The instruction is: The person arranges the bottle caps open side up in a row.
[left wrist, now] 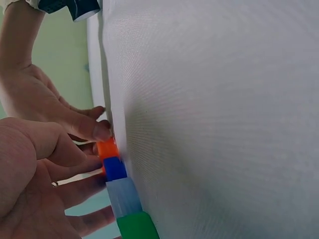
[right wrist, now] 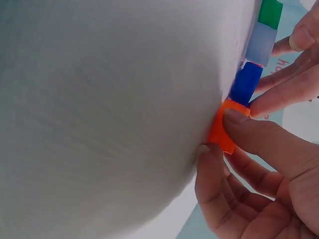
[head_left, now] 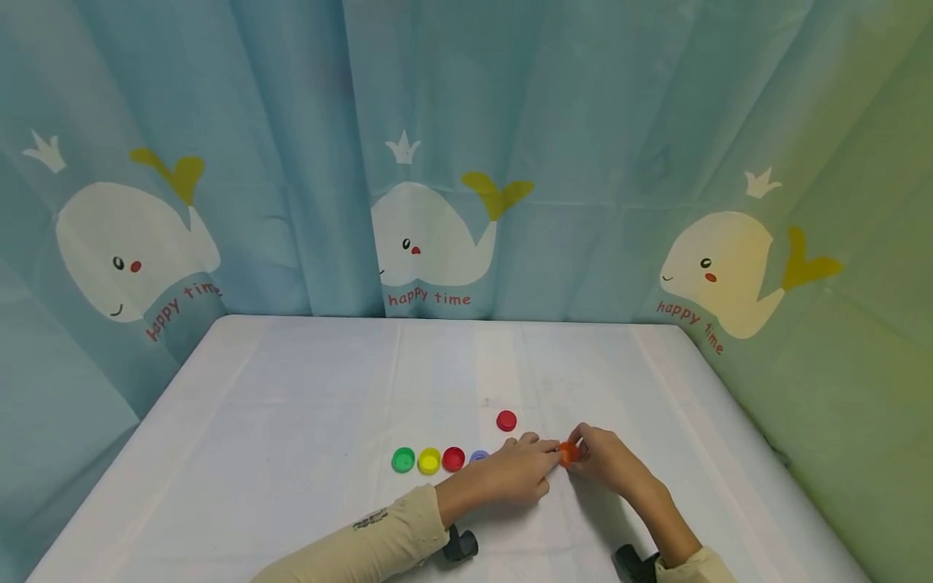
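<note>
Round plastic bottle caps lie in a row across the table. Its right end is an orange cap [head_left: 568,453], which my right hand [head_left: 608,461] pinches between thumb and fingers. My left hand [head_left: 513,470] reaches over the row from the front, fingers extended, the fingertips at the caps beside the orange one. Against the orange cap stands a dark blue cap [right wrist: 246,82], followed by a pale bluish cap [right wrist: 261,45] and a green cap [right wrist: 270,13]; the left hand hides this stretch in the head view. A purplish-blue cap [head_left: 479,456] shows partly beside the left hand.
Farther left the row continues with a red cap [head_left: 453,459], a yellow cap [head_left: 429,461] and a green cap. Another red cap [head_left: 506,420] lies apart, behind the row. A white cloth covers the table [head_left: 306,405]; a whale-patterned curtain [head_left: 583,121] hangs around it.
</note>
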Motion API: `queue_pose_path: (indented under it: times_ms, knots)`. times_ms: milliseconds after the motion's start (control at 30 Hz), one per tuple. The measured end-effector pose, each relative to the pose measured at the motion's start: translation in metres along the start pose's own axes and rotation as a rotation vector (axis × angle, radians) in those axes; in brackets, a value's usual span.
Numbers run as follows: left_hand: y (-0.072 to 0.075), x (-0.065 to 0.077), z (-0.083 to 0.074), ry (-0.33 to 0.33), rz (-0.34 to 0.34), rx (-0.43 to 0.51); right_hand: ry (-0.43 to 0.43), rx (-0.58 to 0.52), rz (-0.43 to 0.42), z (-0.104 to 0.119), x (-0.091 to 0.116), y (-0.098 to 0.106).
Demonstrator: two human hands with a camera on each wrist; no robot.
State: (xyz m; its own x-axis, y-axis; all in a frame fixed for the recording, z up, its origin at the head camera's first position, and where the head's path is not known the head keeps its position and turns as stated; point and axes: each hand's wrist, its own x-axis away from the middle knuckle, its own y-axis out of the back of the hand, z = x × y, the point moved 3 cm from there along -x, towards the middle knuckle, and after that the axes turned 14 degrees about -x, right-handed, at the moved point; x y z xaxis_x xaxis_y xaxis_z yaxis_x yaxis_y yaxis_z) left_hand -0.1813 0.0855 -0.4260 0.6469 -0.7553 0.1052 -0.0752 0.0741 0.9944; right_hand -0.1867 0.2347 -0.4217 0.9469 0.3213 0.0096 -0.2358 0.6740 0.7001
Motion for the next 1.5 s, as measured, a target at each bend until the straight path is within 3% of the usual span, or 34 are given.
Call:
queue_pose_path:
  times_ms: [300, 500, 800, 1000, 1167, 1300, 1500]
  knots:
    - [0.002, 0.002, 0.001, -0.009, -0.019, 0.004, -0.076, -0.004, 0.022, 0.001, -0.001, 0.003]
    - [0.007, 0.006, 0.013, 0.040, -0.044, 0.046, -0.122, 0.035, 0.047, 0.004, -0.001, 0.007]
    - [0.043, 0.010, 0.072, 0.221, 0.066, 0.037, -0.104, 0.156, 0.103, 0.021, -0.011, 0.025]
    - [0.057, 0.006, 0.107, 0.303, 0.035, 0.074, -0.050, 0.142, 0.134, 0.029, -0.036, 0.024]
    - [0.055, 0.000, 0.124, 0.292, 0.008, 0.185, 0.021, 0.095, 0.167, 0.029, -0.062, 0.016]
    - [0.047, -0.005, 0.129, 0.259, 0.042, 0.265, 0.059, 0.031, 0.195, 0.029, -0.075, 0.010]
    - [0.034, -0.012, 0.129, 0.269, 0.099, 0.324, 0.089, -0.009, 0.210, 0.026, -0.086, -0.008]
